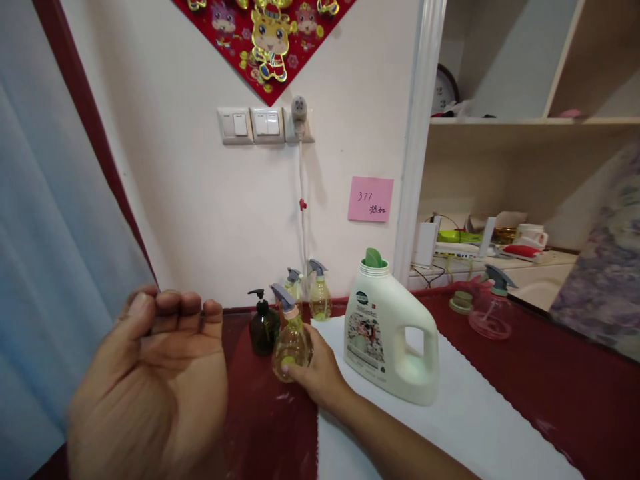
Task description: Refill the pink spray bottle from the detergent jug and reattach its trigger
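Observation:
My right hand (316, 371) reaches forward and grips a small yellow-green spray bottle (290, 339) with a grey trigger head, standing at the left edge of a white cloth (470, 413). My left hand (155, 380) is raised close to the camera, palm up, fingers curled slightly, holding nothing. A large cream detergent jug (387, 333) with a green inner cap stands just right of the held bottle. A dark brown pump bottle (263, 325) and two more small spray bottles (320, 293) stand behind it by the wall.
The counter has a dark red cover (550, 387). A pink spray bottle (493, 310) and a round lid (461, 302) sit at the right. Shelves (500, 247) with cluttered items lie behind. A curtain (55, 253) hangs left. A pink note (371, 199) and switches (250, 125) are on the wall.

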### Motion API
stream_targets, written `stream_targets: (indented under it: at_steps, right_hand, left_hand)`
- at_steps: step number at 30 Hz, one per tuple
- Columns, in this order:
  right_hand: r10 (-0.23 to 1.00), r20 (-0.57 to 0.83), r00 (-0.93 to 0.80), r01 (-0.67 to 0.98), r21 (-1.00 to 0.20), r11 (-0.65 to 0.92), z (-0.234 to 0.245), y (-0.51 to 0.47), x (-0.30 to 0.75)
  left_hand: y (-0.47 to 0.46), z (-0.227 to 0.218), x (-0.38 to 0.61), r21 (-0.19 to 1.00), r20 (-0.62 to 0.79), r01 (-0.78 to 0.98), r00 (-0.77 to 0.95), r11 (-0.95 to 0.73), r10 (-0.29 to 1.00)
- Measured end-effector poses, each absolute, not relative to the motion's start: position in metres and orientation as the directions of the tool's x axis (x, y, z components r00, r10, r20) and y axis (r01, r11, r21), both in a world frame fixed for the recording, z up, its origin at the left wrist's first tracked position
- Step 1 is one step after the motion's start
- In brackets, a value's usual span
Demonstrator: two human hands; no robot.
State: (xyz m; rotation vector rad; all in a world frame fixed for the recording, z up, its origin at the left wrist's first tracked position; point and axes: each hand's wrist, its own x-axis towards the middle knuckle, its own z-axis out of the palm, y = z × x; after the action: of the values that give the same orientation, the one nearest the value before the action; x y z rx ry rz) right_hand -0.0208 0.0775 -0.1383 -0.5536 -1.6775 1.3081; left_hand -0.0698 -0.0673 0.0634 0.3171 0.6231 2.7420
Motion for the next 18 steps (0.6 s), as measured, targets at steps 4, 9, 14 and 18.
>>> stream_targets:
  at_steps: [4, 9, 14, 18]
  right_hand:
    - [0.786, 0.365, -0.5, -0.166, -0.93, 0.327, -0.149, 0.081, -0.037]
    - [0.781, 0.357, -0.512, -0.129, -0.931, 0.341, -0.165, 0.084, -0.043]
    - [0.774, 0.349, -0.528, -0.095, -0.93, 0.354, -0.173, 0.085, -0.045]
    - [0.77, 0.351, -0.533, -0.075, -0.926, 0.37, -0.174, 0.086, -0.047]
  left_hand:
    - [-0.068, 0.062, -0.073, 0.444, 0.152, -0.252, -0.925, -0.86, 0.349]
    - [-0.069, 0.06, -0.075, 0.466, 0.152, -0.262, -0.917, -0.845, 0.369]
    - [-0.07, 0.059, -0.074, 0.464, 0.147, -0.256, -0.922, -0.848, 0.359]
    - [-0.07, 0.06, -0.074, 0.466, 0.174, -0.252, -0.914, -0.848, 0.367]
